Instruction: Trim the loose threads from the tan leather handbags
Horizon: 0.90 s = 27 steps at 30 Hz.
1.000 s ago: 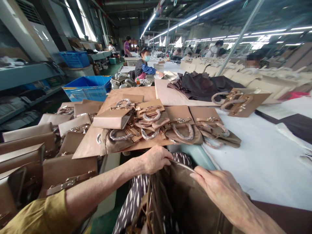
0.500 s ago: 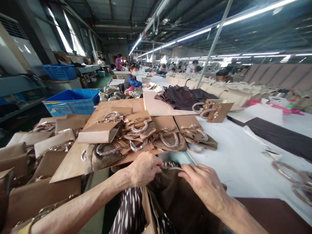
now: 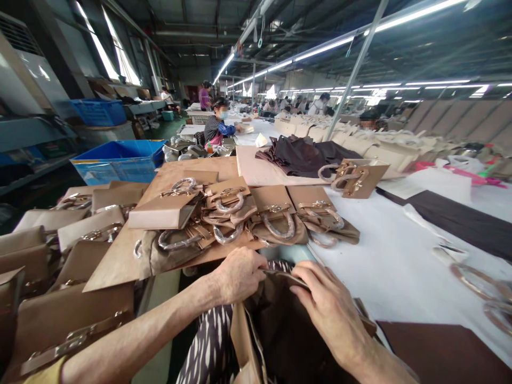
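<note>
A brown handbag (image 3: 276, 314) lies across my lap, its dark fabric lining showing between my hands. My left hand (image 3: 239, 274) is closed on the left part of its upper edge, fingers curled in a pinch. On the right part of the same edge, my right hand (image 3: 330, 304) grips with the thumb on the near side and the fingers over the far side. A tan panel of the bag (image 3: 242, 341) hangs below my left hand. Just beyond my hands, several tan handbags (image 3: 276, 205) with plastic-wrapped ring handles lie on a brown board (image 3: 116, 261).
More tan bags (image 3: 76, 314) are piled at the left, below a blue crate (image 3: 120, 170). Dark brown fabric (image 3: 300, 154) lies at the back of the white table (image 3: 384, 256). One bag (image 3: 370, 184) stands there. A masked co-worker (image 3: 218, 128) sits farther off.
My right hand has shifted slightly along the bag's edge, and its fingers are more over the rim. My left hand keeps its pinch. The view has tilted a little.
</note>
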Each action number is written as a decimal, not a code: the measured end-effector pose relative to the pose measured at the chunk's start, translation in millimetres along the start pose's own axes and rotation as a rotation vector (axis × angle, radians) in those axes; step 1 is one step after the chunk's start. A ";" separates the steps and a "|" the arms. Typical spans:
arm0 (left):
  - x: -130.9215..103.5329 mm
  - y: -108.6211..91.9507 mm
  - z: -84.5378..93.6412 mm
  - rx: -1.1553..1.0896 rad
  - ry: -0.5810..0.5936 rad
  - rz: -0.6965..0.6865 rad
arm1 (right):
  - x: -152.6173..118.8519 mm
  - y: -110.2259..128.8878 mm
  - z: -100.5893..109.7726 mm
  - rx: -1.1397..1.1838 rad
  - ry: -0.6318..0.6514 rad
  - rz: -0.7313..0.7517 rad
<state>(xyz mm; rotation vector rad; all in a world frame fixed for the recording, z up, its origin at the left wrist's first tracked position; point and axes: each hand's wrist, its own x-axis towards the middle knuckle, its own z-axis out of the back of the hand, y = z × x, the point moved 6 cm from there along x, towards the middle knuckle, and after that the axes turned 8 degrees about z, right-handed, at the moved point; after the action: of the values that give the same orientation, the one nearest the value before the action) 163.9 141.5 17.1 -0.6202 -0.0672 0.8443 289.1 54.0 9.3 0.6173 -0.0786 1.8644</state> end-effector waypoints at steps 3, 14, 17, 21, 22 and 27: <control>1.2 -2.7 -1.8 0.025 -0.005 -0.018 | 0.5 -1.4 -2.1 0.120 -0.004 -0.094; 2.3 -1.0 -2.9 -0.010 -0.008 -0.026 | 9.3 -0.8 -12.3 0.150 0.032 -0.112; 2.9 -1.1 -3.5 0.004 -0.001 -0.027 | 10.4 -1.4 -12.6 0.113 0.033 -0.113; 3.2 -2.4 -3.8 0.025 0.003 -0.034 | 13.3 0.7 -11.6 0.075 0.007 -0.061; 3.2 -2.5 -3.9 0.031 0.003 -0.032 | 14.0 2.1 -11.7 0.064 -0.005 -0.037; 3.7 -0.2 -5.9 0.076 0.009 0.012 | 13.0 11.2 -14.1 -0.031 -0.079 0.078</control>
<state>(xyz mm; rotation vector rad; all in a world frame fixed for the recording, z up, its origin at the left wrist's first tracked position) 168.3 141.2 11.8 -0.5535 -0.0236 0.8519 270.5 65.8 5.6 0.6743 -0.1854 1.9104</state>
